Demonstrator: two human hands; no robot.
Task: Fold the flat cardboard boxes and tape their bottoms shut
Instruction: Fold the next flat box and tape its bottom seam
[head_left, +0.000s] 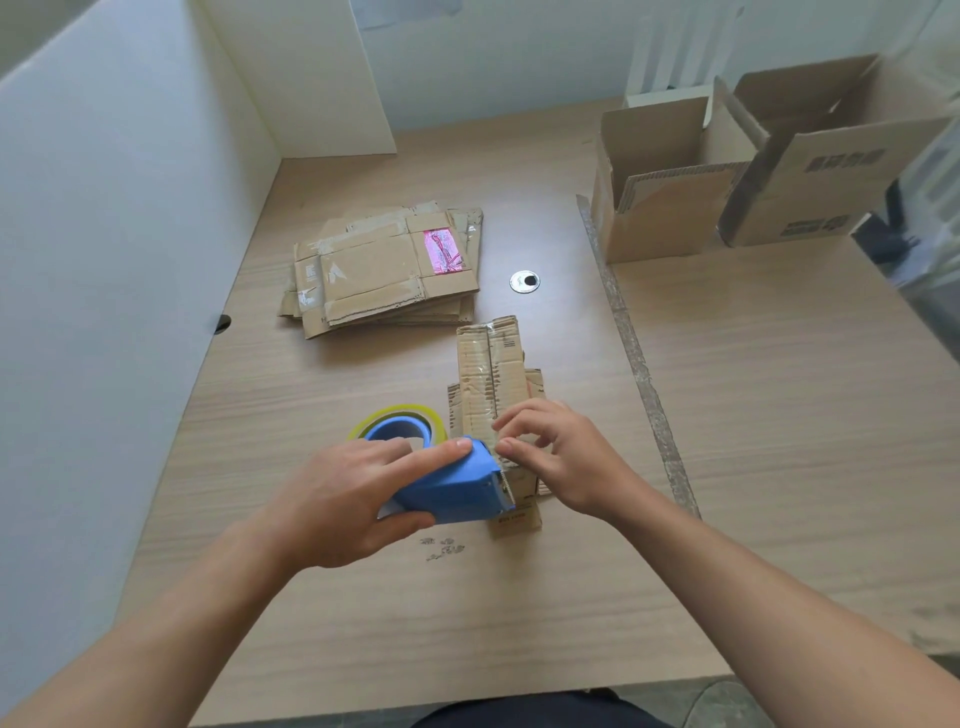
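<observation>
Near the middle of the table (727, 415), the box (493, 374) being worked on is stood with its closed bottom flaps facing up. The blue tape dispenser (452, 488) is gripped in the left hand (358, 499), forefinger laid along its top, and its toothed mouth is held against the near end of the flap seam. The right hand (561, 457) is curled, its fingertips drawn together at that seam, apparently pinching the tape end (500, 457); the clear tape can hardly be made out.

Several faults are judged possible. If the tape end is let go before it is pressed down, it could spring back onto the roll (400, 423) or stick to the fingers. The box is steadied by nothing but these two hands, so a pull of the dispenser could drag or tip it. A skewed pull would lay the tape off the seam and leave a gap. The fingertips lie just beside the cutter teeth and could be nicked.

The stack of flat boxes (384, 270) is left untouched at far left; two folded boxes (670, 182) are stood at far right.
</observation>
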